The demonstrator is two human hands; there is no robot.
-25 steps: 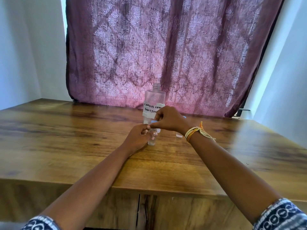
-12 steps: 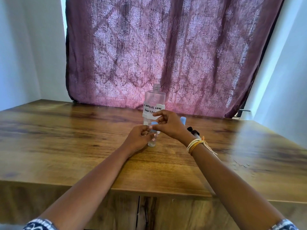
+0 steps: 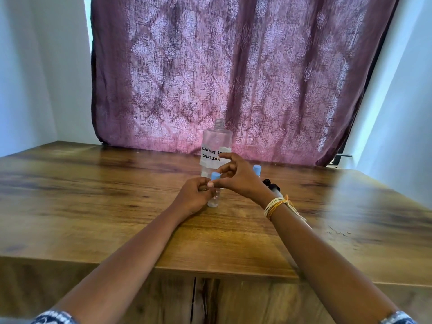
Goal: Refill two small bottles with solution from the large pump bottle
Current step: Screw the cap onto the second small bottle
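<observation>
A large clear bottle [image 3: 217,139] with a handwritten white label stands uncapped at the middle of the wooden table [image 3: 93,206]. In front of it stands a small clear bottle [image 3: 214,201] with a light blue cap [image 3: 215,176]. My left hand [image 3: 192,197] grips this small bottle's body. My right hand [image 3: 240,177] pinches the blue cap with thumb and fingers. A second small bottle's blue cap [image 3: 257,169] shows behind my right hand. The black pump head [image 3: 271,184] lies on the table by my right wrist.
A purple patterned curtain [image 3: 233,78] hangs behind the table. White walls stand at both sides. The table's front edge [image 3: 210,272] runs below my forearms.
My right hand has turned and lifted its fingers at the cap, baring the second small bottle and the pump head behind it. My left hand keeps hold of the small bottle.
</observation>
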